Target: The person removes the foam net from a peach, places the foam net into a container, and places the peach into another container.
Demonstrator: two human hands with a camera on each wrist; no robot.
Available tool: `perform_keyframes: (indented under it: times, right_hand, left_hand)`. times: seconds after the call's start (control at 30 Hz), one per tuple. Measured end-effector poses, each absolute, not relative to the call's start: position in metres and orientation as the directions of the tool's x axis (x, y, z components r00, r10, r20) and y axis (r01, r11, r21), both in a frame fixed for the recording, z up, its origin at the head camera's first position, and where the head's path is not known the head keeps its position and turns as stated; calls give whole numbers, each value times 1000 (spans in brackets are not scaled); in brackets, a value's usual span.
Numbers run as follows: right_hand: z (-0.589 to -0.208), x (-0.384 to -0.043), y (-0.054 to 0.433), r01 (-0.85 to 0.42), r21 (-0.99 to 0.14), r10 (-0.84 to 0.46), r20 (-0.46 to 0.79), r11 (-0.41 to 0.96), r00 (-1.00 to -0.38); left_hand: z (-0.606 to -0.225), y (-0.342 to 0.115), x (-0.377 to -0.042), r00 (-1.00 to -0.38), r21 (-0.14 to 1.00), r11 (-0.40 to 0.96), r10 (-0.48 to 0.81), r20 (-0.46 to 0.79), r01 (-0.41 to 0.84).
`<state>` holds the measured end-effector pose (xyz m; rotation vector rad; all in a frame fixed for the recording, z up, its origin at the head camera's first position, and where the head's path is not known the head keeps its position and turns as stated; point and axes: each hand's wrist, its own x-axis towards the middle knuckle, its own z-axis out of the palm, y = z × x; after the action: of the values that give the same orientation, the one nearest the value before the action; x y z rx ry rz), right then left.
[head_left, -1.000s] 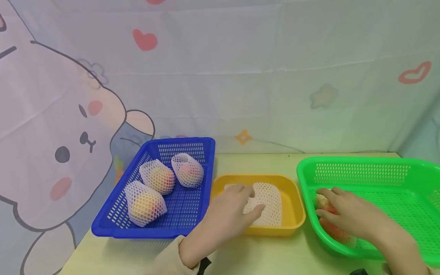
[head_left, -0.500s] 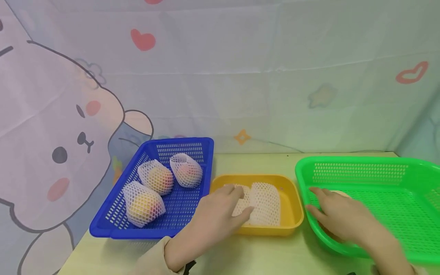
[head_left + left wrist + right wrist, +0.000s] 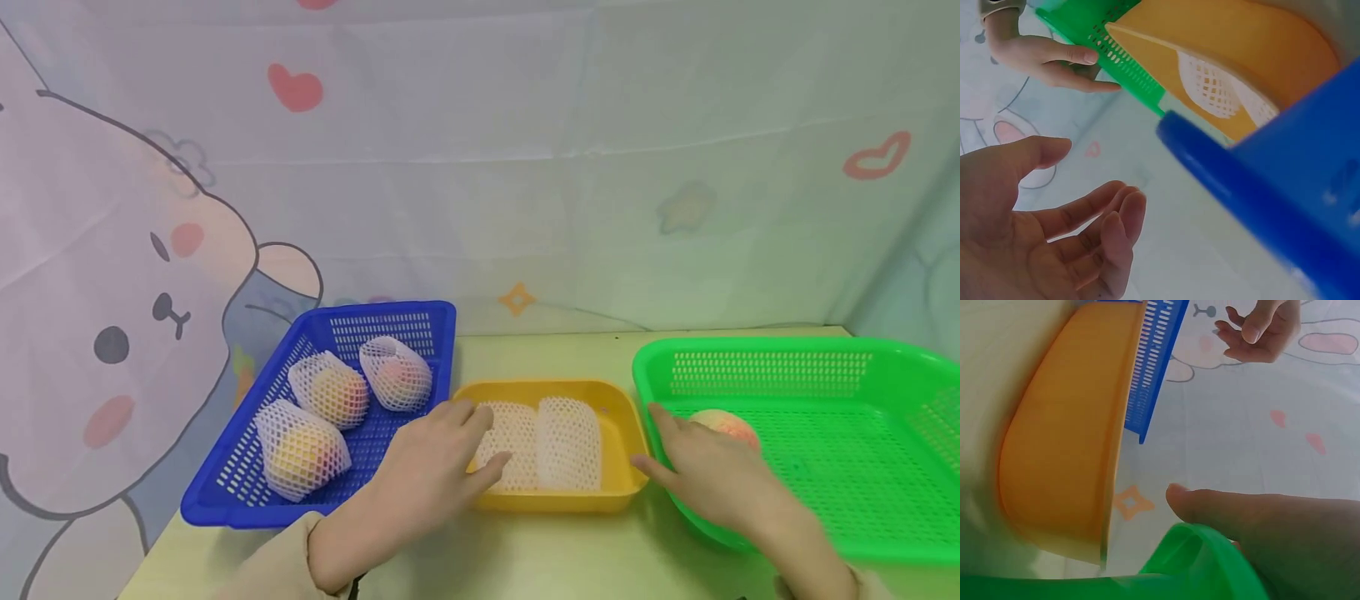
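My left hand (image 3: 435,458) hovers at the left end of a yellow tray (image 3: 624,433), fingers loosely bent and thumb apart. Its palm holds nothing in the left wrist view. Two white foam net sleeves (image 3: 569,446) lie flat side by side in that tray. Over the left rim of a green basket (image 3: 847,483) is my right hand (image 3: 720,483), thumb and fingers spread apart with nothing between them. A red-and-yellow peach (image 3: 727,426) shows just behind its knuckles inside the basket. The hand and rim hide whatever lies below.
At the left stands a blue basket (image 3: 448,333) with three netted peaches (image 3: 303,450) in it. The tray sits between the two baskets on a pale wooden table (image 3: 540,550). A printed curtain (image 3: 480,208) hangs behind.
My right hand has come away from the peaches to the green basket's left rim, uncovering one peach. My left hand has drawn left, off the net sleeves. The view has shifted slightly.
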<state>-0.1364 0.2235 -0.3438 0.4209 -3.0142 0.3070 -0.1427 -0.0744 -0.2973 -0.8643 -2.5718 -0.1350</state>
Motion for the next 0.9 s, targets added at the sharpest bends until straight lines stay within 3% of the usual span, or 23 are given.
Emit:
perform_keyframes:
  times: [0.37, 0.6, 0.9]
  right_hand:
    - [-349, -139, 224, -330, -212, -313, 111, 920, -943]
    - [-350, -142, 224, -351, -204, -335, 107, 914, -936]
    - [-349, -141, 223, -357, -196, -343, 103, 913, -934]
  left_hand:
    - [-287, -86, -146, -711, -120, 806, 572, 409, 580]
    - [-274, -93, -152, -609, -224, 733, 665, 432, 642]
    - [-267, -108, -173, -530, -337, 584, 812, 245, 739]
